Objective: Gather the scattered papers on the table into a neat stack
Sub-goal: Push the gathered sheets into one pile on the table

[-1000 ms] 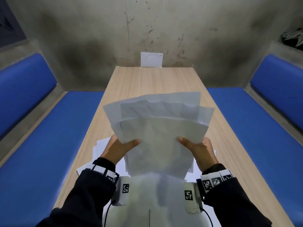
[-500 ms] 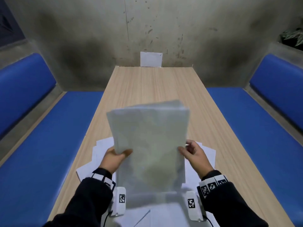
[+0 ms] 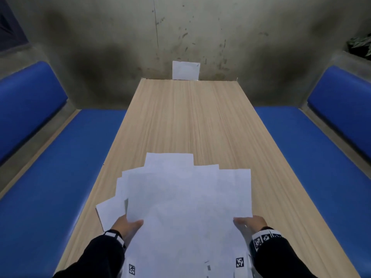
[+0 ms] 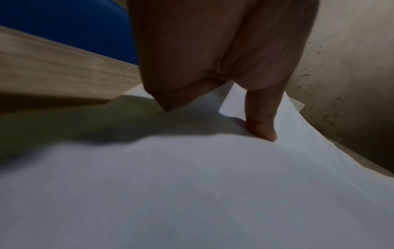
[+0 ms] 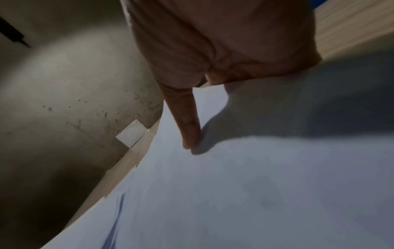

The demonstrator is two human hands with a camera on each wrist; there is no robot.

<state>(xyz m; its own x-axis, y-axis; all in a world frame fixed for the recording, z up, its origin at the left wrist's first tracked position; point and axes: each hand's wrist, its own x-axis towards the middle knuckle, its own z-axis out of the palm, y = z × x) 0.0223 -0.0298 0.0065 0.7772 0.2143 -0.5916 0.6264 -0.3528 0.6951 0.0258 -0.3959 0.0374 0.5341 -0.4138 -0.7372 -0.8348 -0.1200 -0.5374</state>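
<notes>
A loose sheaf of white papers [image 3: 186, 207] lies low and nearly flat over the near half of the wooden table [image 3: 190, 117], its sheets fanned out unevenly at the far edge. My left hand [image 3: 128, 225] pinches the sheaf's left edge, thumb [image 4: 262, 124] on top and fingers hidden beneath. At the right edge my right hand [image 3: 249, 222] holds it the same way, thumb [image 5: 189, 129] pressed on the top sheet [image 5: 255, 185]. Another sheet [image 3: 109, 213] lies on the table, poking out at the left under the sheaf. I cannot tell whether the sheaf touches the table.
A small white card [image 3: 186, 70] stands against the stained concrete wall at the table's far end. Blue padded benches [image 3: 60, 177] [image 3: 313, 157] run along both sides. The far half of the table shows bare wood.
The papers stood upright in the air before; both hands have brought them down and towards me, and the sheets now spread out nearly flat.
</notes>
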